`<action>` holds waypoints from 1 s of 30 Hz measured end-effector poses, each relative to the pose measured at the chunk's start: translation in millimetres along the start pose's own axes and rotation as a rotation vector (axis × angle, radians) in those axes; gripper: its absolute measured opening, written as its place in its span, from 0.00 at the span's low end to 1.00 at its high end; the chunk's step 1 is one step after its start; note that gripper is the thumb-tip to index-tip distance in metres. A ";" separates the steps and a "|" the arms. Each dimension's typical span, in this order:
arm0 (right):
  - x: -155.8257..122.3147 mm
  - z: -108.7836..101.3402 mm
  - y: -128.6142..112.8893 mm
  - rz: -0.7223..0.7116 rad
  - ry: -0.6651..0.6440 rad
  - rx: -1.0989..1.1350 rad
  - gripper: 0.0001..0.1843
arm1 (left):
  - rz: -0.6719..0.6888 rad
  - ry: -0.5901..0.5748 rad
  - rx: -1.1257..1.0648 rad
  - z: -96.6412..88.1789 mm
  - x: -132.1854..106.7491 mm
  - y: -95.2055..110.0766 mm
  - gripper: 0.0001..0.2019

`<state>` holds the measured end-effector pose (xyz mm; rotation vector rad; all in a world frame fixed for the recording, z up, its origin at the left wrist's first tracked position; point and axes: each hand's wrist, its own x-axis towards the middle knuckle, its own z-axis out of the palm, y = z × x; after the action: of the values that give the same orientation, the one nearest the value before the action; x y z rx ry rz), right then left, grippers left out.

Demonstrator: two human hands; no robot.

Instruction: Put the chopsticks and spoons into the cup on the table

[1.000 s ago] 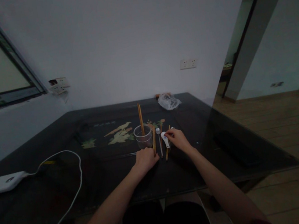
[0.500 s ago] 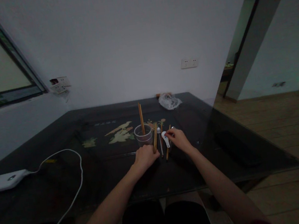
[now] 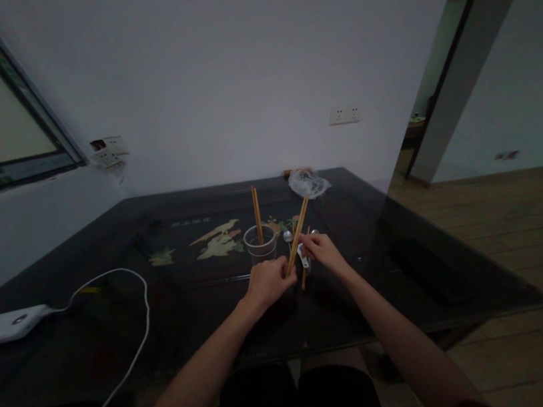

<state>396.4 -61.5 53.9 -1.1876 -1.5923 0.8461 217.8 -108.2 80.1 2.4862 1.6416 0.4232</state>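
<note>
Dark table [image 3: 179, 304] beneath chopsticks [image 3: 301, 221] meets pale wall [image 3: 235, 87].

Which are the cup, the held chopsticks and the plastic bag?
Cup [image 3: 261, 253]: head view, front wall.
Held chopsticks [image 3: 299, 230]: head view, middle of shafts.
Plastic bag [image 3: 309, 186]: head view, crumpled middle.

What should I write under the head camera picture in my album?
A left hand grips wooden chopsticks near a see-through cup on a dark table.
</note>
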 end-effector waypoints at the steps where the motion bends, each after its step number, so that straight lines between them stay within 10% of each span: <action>1: -0.8 1.9 -1.7 0.019 -0.014 0.053 0.28 | 0.011 -0.001 0.012 0.9 -0.1 -0.1 0.13; 17: -11.2 10.8 -21.3 0.080 -0.033 0.288 0.20 | 0.176 0.037 -0.090 -5.2 1.4 -12.3 0.18; 30: -24.7 34.7 -45.0 -0.306 -0.143 -0.219 0.13 | 0.132 0.459 -0.739 -28.6 6.0 -31.2 0.14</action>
<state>351.8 -97.9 76.8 -1.0129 -1.9637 0.5794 184.0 -91.5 100.1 2.0028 1.1154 1.4043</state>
